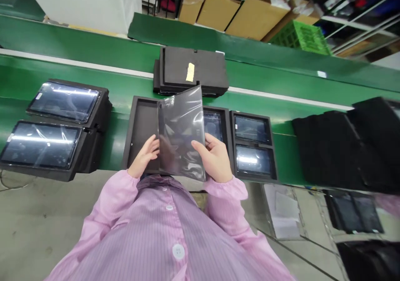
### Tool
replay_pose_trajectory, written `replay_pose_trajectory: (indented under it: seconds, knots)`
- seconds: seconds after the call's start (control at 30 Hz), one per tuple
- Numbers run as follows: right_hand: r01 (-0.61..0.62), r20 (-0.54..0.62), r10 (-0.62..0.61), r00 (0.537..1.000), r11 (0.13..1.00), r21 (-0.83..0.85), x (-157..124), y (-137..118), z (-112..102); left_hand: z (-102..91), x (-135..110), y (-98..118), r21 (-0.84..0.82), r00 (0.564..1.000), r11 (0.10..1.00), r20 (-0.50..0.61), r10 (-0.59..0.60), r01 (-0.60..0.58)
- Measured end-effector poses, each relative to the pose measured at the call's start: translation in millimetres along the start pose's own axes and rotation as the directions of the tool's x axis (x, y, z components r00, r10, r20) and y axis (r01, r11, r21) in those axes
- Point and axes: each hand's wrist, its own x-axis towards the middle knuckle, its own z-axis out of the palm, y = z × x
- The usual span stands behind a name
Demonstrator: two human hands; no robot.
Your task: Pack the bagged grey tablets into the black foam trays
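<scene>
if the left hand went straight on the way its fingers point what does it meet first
The left hand points right, into the bagged tablet it holds, so that comes first; the black foam tray lies beyond, depth unclear.

factory line; green conveyor belt (pixel 93 56), cardboard boxes (pixel 218 10)

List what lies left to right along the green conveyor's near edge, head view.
Black foam trays holding wrapped tablets, shallow black foam tray, grey translucent plastic bag, black foam tray with two small screens, black foam sheets.
</scene>
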Motion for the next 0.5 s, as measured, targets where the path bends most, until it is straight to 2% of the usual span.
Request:
replay_pose_trajectory:
  seconds: [0.1, 0.17, 0.23, 0.3, 0.33, 0.4, 0.43, 0.47, 0.5]
  knots:
    - [0.083, 0.034, -0.078, 0.996, 0.979, -0.187, -6, -15, 12, 3.8, -6, 9, 0.065, 0.994, 0.993, 0.055, 0.098, -0.102]
    - [0.139, 0.131, -0.113, 0.985, 0.968, -0.21, -10, -20, 26, 2.6, -12, 17, 0.065, 0.99, 0.99, 0.08, 0.116, -0.122]
    - [0.181, 0.274, -0.135, 0.952, 0.972, -0.149, -13, -18, 32, -3.4, -16, 23, 0.122, 0.989, 0.981, 0.012, 0.149, -0.15]
    - [0.169, 0.331, -0.128, 0.935, 0.981, -0.098, -10, -10, 24, -13.7, -14, 24, 0.282, 0.968, 0.943, -0.125, 0.217, -0.175]
    - [0.15, 0.28, -0.115, 0.953, 0.983, -0.107, -6, -2, 13, -19.4, -11, 22, 0.373, 0.95, 0.913, -0.187, 0.251, -0.168]
    - [0.096, 0.013, -0.096, 0.995, 0.97, -0.221, 7, 19, -18, -28.2, -4, 15, 0.548, 0.924, 0.828, -0.245, 0.292, -0.117]
    - [0.042, -0.159, -0.096, 0.983, 0.949, -0.311, 14, 33, -36, -29.9, -1, 11, 0.634, 0.921, 0.77, -0.253, 0.296, -0.073]
    - [-0.055, -0.318, -0.085, 0.944, 0.911, -0.408, 23, 47, -54, -29.4, 1, 7, 0.719, 0.916, 0.695, -0.261, 0.306, -0.027]
    - [-0.201, -0.434, -0.023, 0.901, 0.864, -0.462, 30, 62, -71, -26.7, 2, 4, 0.798, 0.909, 0.602, -0.264, 0.323, 0.018]
